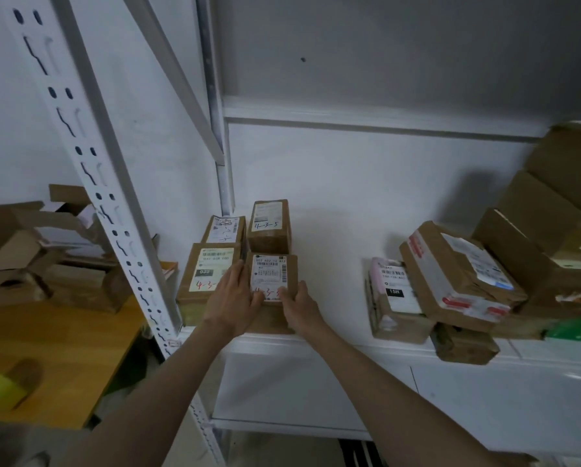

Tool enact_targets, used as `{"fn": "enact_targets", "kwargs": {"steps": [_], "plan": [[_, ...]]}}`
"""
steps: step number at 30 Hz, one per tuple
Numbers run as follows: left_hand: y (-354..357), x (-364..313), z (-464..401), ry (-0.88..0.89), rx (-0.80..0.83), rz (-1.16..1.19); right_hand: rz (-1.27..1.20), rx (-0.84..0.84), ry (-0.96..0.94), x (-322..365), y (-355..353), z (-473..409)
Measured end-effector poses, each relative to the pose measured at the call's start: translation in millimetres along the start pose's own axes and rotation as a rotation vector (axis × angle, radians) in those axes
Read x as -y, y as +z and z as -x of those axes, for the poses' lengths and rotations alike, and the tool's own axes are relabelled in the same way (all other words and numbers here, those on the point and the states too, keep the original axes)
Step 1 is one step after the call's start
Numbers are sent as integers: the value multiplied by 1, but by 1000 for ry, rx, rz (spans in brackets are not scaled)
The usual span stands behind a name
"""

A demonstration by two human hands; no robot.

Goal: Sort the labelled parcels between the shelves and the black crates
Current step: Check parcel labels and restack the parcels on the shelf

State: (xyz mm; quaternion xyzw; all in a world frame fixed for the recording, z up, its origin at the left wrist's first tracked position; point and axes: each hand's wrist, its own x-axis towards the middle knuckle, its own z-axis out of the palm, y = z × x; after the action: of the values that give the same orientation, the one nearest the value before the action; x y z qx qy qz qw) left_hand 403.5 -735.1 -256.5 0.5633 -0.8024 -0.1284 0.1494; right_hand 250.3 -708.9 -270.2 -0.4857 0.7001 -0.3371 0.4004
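Your left hand [233, 298] and right hand [299, 306] are bare, both forearms bare up to the frame edge; no sleeves, gloves, rings, watch.
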Motion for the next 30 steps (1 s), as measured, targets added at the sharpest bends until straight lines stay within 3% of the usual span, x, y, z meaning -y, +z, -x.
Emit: {"fn": "enact_targets", "kwargs": {"steps": [3,9,17,23,30], "plan": [[-13,-11,-15,-1,-29,-56,155,-56,-50,17,-23,5],[-32,-103,-52,162,-47,-72,436,-368,-303,34,-119,24],[9,-253,-70,356,34,86,534,-690,-202,-22,-263,60],[45,-329,-71,170,212,426,530,-606,19,-64,-319,64],[77,-323,-95,-88,348,697,472,-502,-20,-73,-321,51]]}}
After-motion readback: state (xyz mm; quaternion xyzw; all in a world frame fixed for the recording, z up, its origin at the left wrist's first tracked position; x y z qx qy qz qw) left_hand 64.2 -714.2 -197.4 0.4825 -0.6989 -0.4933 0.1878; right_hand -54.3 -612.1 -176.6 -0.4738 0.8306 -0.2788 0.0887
